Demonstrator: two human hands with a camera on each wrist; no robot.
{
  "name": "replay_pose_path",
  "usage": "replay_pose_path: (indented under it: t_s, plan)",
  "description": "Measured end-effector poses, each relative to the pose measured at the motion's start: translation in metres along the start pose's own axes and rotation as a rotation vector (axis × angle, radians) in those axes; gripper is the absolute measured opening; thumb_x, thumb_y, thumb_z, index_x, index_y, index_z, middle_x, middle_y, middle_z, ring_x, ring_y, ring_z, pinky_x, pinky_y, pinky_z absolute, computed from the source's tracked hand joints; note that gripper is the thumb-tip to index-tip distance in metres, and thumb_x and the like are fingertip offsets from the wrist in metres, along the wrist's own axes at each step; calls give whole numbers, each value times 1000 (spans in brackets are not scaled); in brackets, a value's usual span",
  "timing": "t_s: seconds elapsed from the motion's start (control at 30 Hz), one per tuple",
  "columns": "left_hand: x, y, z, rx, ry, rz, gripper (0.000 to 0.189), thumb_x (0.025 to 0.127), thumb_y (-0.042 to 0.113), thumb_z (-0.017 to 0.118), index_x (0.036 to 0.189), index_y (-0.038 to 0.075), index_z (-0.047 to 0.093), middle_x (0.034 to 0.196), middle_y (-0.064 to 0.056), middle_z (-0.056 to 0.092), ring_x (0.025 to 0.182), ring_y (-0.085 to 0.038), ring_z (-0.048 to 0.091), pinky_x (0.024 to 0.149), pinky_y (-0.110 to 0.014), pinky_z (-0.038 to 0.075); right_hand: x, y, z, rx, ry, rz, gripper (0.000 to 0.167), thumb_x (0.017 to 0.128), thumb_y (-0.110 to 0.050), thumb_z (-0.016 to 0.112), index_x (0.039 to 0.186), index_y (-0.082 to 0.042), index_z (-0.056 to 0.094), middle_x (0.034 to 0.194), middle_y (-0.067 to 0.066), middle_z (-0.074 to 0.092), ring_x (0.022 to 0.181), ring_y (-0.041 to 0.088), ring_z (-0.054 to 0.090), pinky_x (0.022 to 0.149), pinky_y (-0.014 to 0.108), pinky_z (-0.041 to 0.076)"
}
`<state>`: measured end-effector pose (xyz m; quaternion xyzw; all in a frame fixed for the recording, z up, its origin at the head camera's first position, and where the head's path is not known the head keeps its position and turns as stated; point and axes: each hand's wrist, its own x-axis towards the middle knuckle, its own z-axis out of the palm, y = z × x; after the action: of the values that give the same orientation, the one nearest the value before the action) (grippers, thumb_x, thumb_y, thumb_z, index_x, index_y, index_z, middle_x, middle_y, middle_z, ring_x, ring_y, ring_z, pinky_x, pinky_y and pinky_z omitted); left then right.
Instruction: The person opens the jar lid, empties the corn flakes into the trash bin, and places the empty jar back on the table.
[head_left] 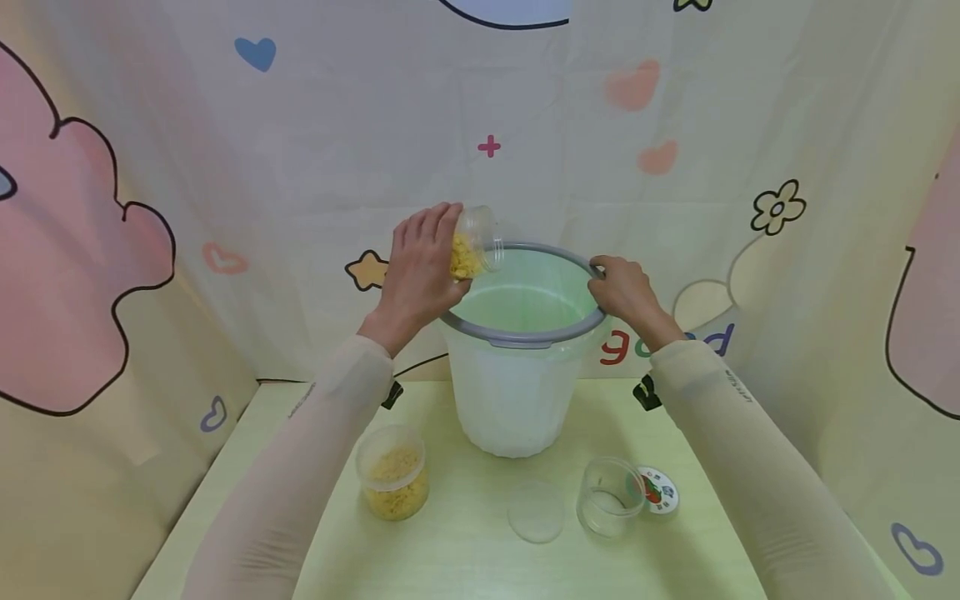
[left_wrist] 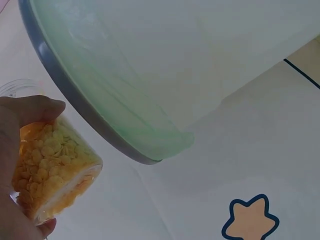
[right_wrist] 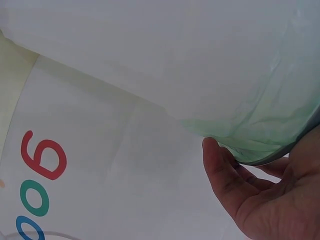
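White bin [head_left: 513, 400]: stands upright towards the back of the pale table [head_left: 450, 554], between the person's two forearms.
Grey ring [head_left: 517, 337]: circles the bin's mouth.
Green liner [head_left: 536, 287]: thin and see-through, covers the bin's inside and hangs out in a short skirt below the ring, as both wrist views show.
Left hand [head_left: 422, 267]: curled firmly round a clear jar [head_left: 467, 257], thumb on one side, fingers on the other.
Jar position: tipped well over at the left of the bin's mouth, its threaded opening turned towards the bin.
Yellow flakes: thin pieces gathered inside the held jar.
Right hand [head_left: 622, 287]: fingers bent round the ring on the right side of the bin, gripping it.
Flake tub [head_left: 375, 479]: clear, upright, partly filled with more yellow pieces, at the front left of the bin.
Clear tub [head_left: 611, 521]: upright at the front right.
Printed disc [head_left: 662, 490]: lies just beside that tub; whether they touch, I cannot tell.
Transparent disc [head_left: 536, 511]: flat on the table, between the two tubs.
Backdrop [head_left: 360, 142]: pale sheet with hearts, stars, flowers and coloured letters.
Black clips [head_left: 647, 393]: two, at the table's back edge.
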<state>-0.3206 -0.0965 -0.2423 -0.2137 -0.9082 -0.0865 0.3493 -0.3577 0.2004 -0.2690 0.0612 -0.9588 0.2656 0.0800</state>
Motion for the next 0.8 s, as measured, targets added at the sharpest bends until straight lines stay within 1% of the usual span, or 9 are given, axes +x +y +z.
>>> replay_pose_path:
  t_s: [0.1,0.27,0.47,0.67,0.8]
  plan:
    - [3,0,0,31,-7,21,91,79,33,79,150,9,27,151,-12,38,139,-32,34,119,-48,25,0,0,0,0,4,0,53,93,-14,40,145,-2,44,130,26,58,78,28,57,57,27,44]
    - [6,0,0,88,-11,56,91,79,32,79,150,9,28,150,-13,39,138,-33,35,119,-48,26,0,0,0,-11,6,-1,52,94,-15,40,144,-1,44,132,27,57,82,31,58,59,28,45]
    - [7,1,2,134,-16,76,89,80,31,77,150,10,28,150,-12,39,137,-33,36,118,-48,27,-1,-2,0,-16,7,6,52,94,-14,40,144,-1,45,134,26,56,86,32,58,59,28,46]
    - [8,-1,4,163,-15,96,82,82,24,74,149,11,30,149,-12,40,137,-32,36,118,-50,26,-1,-2,1,-10,11,9,52,93,-13,39,144,-1,45,133,26,57,83,31,58,59,28,46]
    - [10,-2,5,188,-18,114,81,81,20,74,149,12,30,149,-11,40,138,-32,35,119,-51,25,-1,-1,1,-9,14,7,52,94,-13,39,143,-1,45,132,25,58,82,31,59,59,27,45]
